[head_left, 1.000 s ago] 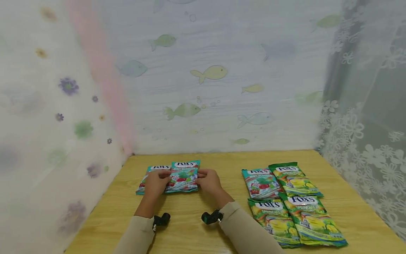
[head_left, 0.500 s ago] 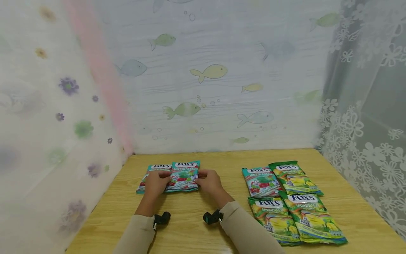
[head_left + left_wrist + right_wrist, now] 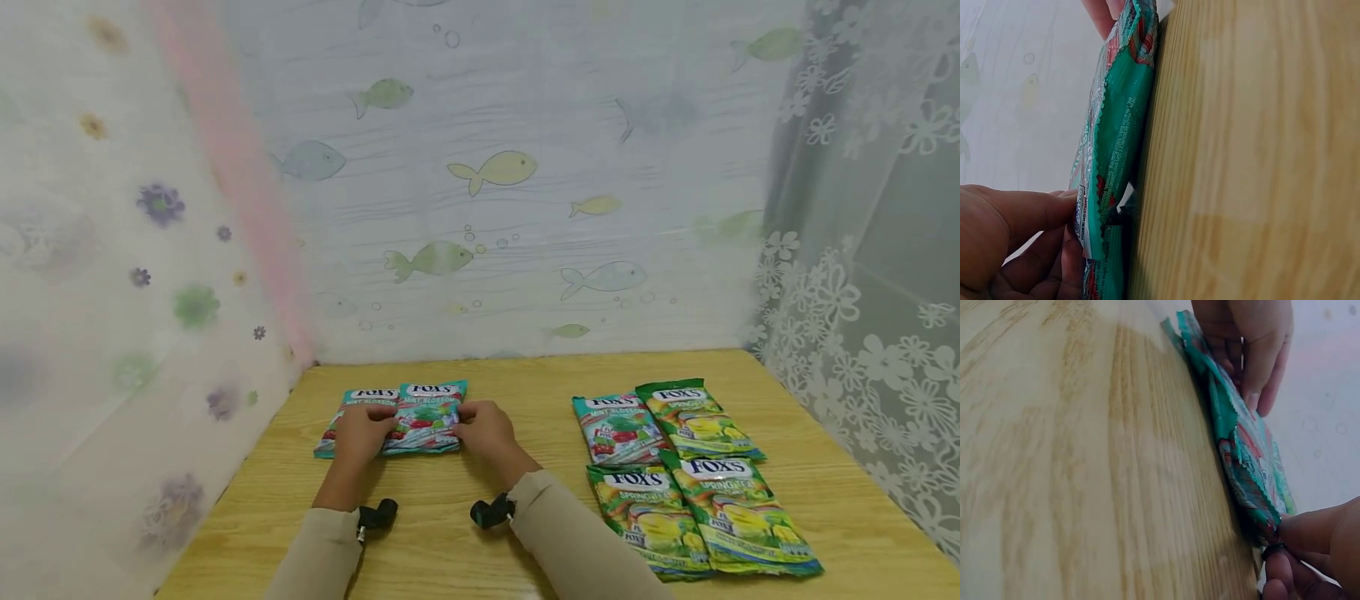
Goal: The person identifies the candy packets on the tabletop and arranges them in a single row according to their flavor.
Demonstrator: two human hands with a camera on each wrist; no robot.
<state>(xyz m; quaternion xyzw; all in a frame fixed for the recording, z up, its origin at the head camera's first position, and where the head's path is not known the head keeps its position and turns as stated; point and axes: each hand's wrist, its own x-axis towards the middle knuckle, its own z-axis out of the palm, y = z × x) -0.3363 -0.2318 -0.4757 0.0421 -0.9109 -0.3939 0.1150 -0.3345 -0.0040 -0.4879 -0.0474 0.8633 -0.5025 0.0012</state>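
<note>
Thumb and fingers of the left hand (image 3: 360,433) pinch the left side of the teal bag (image 3: 426,421); the right hand's (image 3: 487,429) clamp its right edge. It lies far left on the table (image 3: 517,379), overlapping a second bag (image 3: 367,396). It should handle light, soft and slippery, best gripped by its sides. Bare wood stretches right and near; the far edge is close.

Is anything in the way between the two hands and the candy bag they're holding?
Nothing visible is. The right hand pinches the right edge of the held bag, and the left hand pinches its left edge. Another teal bag lies partly under that left edge, without keeping the fingers off.
</note>
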